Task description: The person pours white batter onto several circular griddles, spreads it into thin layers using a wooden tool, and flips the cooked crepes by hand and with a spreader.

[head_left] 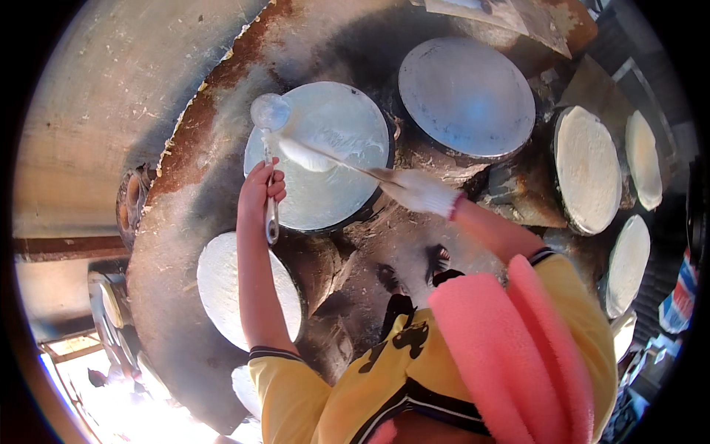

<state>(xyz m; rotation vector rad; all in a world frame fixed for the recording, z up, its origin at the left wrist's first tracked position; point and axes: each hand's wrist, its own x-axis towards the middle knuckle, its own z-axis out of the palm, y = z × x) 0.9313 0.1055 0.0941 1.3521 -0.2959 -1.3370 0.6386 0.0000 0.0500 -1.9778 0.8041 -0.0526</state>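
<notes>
My left hand, bare, is closed around the handle of a metal ladle. The ladle's round bowl hangs over the far left rim of a round griddle, which is coated with pale, wet batter. In a white glove, my right hand grips the thin handle of a spreader. Its pale end lies over the batter near the middle left of that griddle. Motion blur and batter hide the exact shape of this end.
At the far right, a bare-looking dark griddle adjoins this one. Several batter-covered griddles stand around me, among them one at near left and another at right. A curved, rust-stained counter runs along the left. A pink towel hangs over my front.
</notes>
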